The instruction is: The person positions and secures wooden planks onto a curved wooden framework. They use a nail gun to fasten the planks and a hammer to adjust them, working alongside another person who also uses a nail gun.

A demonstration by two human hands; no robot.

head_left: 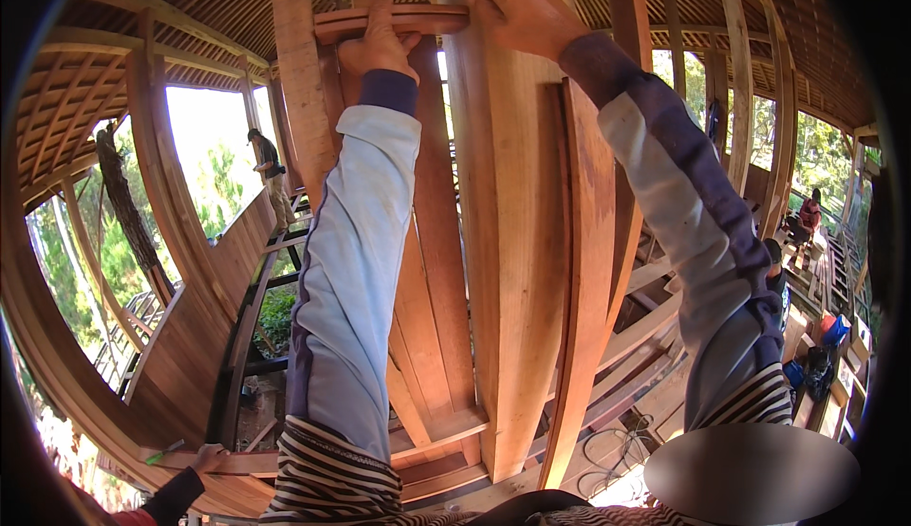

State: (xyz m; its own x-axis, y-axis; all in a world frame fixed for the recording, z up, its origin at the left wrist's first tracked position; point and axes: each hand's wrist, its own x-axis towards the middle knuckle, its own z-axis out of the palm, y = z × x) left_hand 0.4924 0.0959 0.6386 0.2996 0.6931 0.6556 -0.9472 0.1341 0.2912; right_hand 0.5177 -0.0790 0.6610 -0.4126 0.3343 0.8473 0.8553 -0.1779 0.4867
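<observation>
High in front of me, a short reddish wooden strip [432,19] lies crosswise between upright timbers. My left hand [378,50] is closed on it, with the thumb up across its front face and the fingers partly hidden. Just above the strip's right end is my right hand [522,6], its fingers bent inward in front of a thick pale wooden post [517,175]. I cannot make out what, if anything, is between those fingers. Beside the left hand rises another upright timber [296,71]. Reddish vertical boards [438,241] fill the space below the strip.
A narrow upright board [581,289] leans right of the post. Below are open floor joists [645,336] and a looped cable [617,450]. Another person's hand [209,457] rests on a beam at lower left. One person [269,170] stands far left; another [809,213] is far right.
</observation>
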